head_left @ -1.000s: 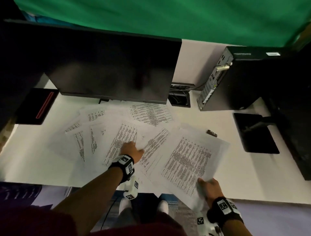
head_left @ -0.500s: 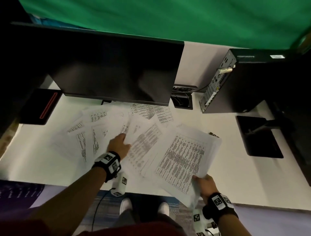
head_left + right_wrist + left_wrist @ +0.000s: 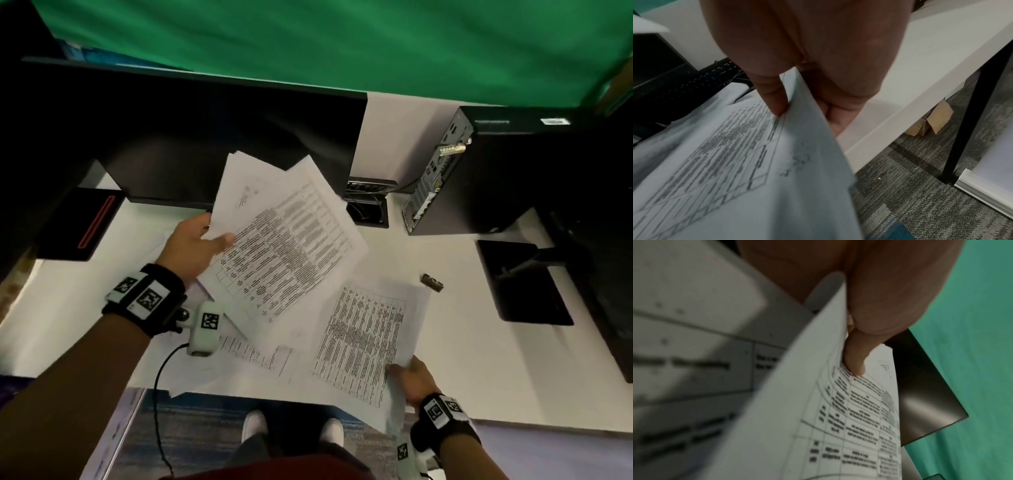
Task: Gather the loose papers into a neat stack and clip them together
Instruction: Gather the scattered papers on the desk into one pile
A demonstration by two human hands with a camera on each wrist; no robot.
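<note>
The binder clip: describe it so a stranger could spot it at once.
Start at the black computer tower on the white desk, then look nearer the person. The binder clip lies alone on bare desk beyond the sheets in the right hand. It is the only small dark object there.

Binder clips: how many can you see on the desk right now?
1. The binder clip lies on the white desk, right of the papers held in the right hand, untouched. More could be hidden under the sheets.
</note>
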